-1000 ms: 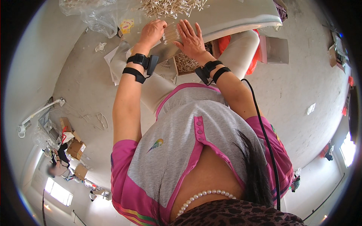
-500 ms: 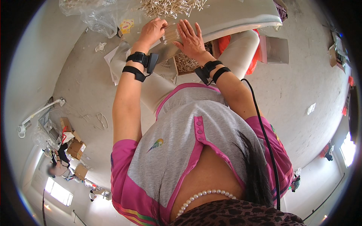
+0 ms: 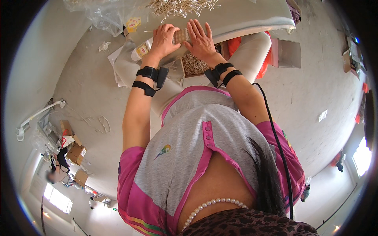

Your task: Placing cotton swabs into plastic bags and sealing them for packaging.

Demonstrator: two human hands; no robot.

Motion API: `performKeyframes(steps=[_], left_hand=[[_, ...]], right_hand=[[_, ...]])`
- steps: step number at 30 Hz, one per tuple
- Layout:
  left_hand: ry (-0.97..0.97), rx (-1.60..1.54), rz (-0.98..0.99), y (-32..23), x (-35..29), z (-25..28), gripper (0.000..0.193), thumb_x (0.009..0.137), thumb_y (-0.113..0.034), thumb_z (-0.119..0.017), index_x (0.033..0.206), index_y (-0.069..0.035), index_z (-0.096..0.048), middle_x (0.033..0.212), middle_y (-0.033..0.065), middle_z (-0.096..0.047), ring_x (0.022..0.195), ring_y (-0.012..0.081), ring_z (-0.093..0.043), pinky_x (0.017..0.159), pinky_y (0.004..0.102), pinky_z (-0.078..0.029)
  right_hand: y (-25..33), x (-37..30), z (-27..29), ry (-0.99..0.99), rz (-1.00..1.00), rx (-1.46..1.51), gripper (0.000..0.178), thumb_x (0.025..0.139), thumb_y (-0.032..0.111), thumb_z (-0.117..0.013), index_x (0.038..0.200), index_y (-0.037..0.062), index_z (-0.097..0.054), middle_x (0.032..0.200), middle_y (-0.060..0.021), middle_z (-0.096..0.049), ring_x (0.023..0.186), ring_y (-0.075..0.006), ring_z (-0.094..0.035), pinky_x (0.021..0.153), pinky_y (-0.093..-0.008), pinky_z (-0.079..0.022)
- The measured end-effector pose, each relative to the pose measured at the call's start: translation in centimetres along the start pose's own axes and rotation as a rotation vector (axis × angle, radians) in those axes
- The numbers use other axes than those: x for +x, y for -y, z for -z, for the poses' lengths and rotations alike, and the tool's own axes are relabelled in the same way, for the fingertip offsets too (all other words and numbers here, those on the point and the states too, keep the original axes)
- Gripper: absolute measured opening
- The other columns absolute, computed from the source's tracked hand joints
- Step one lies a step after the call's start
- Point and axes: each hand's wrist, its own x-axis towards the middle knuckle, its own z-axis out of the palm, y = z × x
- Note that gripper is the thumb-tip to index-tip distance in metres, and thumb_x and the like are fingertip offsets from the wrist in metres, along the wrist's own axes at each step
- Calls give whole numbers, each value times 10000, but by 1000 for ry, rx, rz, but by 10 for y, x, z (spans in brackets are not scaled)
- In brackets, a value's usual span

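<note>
A row of cotton swabs point(image 3: 180, 36) lies side by side on the table edge between my hands. My left hand point(image 3: 162, 42) is bent over the row's left side, thumb at the near ends and fingertips at the far ends. Against the row's right side rests my right hand point(image 3: 200, 41), flat with its fingers stretched out. Beside my left wrist is a clear packet point(image 3: 142, 49) with a yellow label, with swabs showing inside. A loose pile of cotton swabs point(image 3: 179, 7) is heaped farther back on the table.
The pale table point(image 3: 244, 15) has a curved front edge above my knees. Below it stands an open box of swabs point(image 3: 195, 66). Clear plastic bags point(image 3: 104, 17) and a yellow card point(image 3: 133, 24) are at the far left. An open carton point(image 3: 289, 54) sits right.
My left hand has come down from the far ends of the swabs to the row's left side. The labelled packet now shows beside its wrist. My right hand has barely moved.
</note>
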Motion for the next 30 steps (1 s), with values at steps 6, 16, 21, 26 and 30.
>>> performKeyframes(steps=[6, 16, 21, 26, 30], left_hand=[[-35, 3, 25, -2, -8, -6, 592, 713, -236, -821, 1250, -173, -580, 1239, 63, -515, 1222, 279, -471, 1056, 461, -338], [-186, 197, 275, -18, -53, -39, 880, 940, -507, -560, 1561, 3, -201, 1645, 176, -167, 1539, 312, -103, 1197, 579, -84], [-180, 197, 312, -21, -49, -51, 826, 989, -536, -443, 1569, -1, -199, 1662, 154, -137, 1547, 293, -72, 1208, 576, -12], [-172, 230, 319, -24, -47, -54, 800, 1002, -529, -418, 1569, -5, -208, 1663, 147, -142, 1547, 279, -79, 1208, 573, -17], [-182, 219, 324, -26, -48, -56, 788, 1005, -521, -414, 1565, -3, -218, 1662, 148, -148, 1547, 273, -88, 1209, 572, -22]], right_hand=[[2, 1, 0, -21, 21, 23, 819, 942, 489, -545, 1566, 48, -250, 1623, -97, -278, 1525, -232, -191, 1232, -524, -56], [4, -2, -3, 24, -40, -20, 801, 962, 517, -508, 1560, 41, -267, 1641, -106, -232, 1539, -237, -138, 1220, -562, -7], [9, -3, -6, 45, -44, -75, 790, 973, 532, -478, 1558, 43, -272, 1643, -102, -227, 1539, -238, -136, 1217, -573, -3], [10, -2, -6, 41, -55, -48, 777, 986, 537, -447, 1560, 44, -272, 1645, -90, -223, 1539, -233, -135, 1216, -576, -6], [12, 1, -5, 31, -24, -82, 769, 993, 542, -431, 1559, 45, -278, 1642, -81, -236, 1537, -228, -142, 1216, -576, -14]])
